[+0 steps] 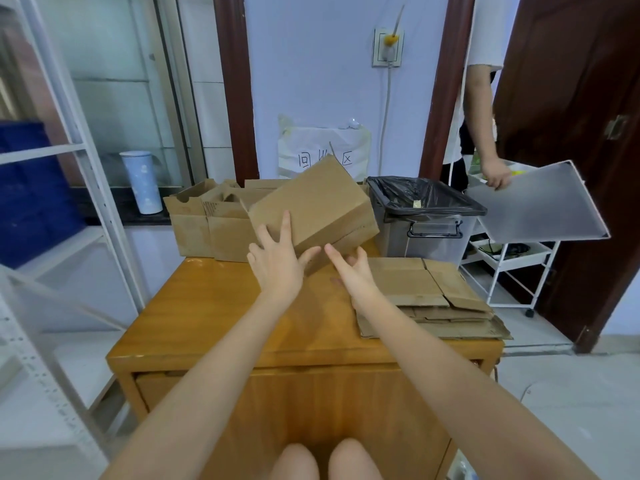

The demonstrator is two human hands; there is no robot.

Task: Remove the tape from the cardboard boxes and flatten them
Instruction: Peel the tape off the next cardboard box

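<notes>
Bare knees (pixel 325 460) show at the bottom edge, below the wooden desk (pixel 207 306). At the desk's far left stand open cardboard boxes (pixel 211 226). Next, the left hand (pixel 277 261) has fingers spread and straight, touching the lower edge of a tilted closed cardboard box (pixel 315 202) lifted off the desk. Just right of it, the right hand (pixel 353 271) reaches with loose, outstretched fingers under that box's near corner, gripping nothing. Flattened cardboard (pixel 433 299) lies stacked on the right, behind it a black-lined bin (pixel 426 216).
</notes>
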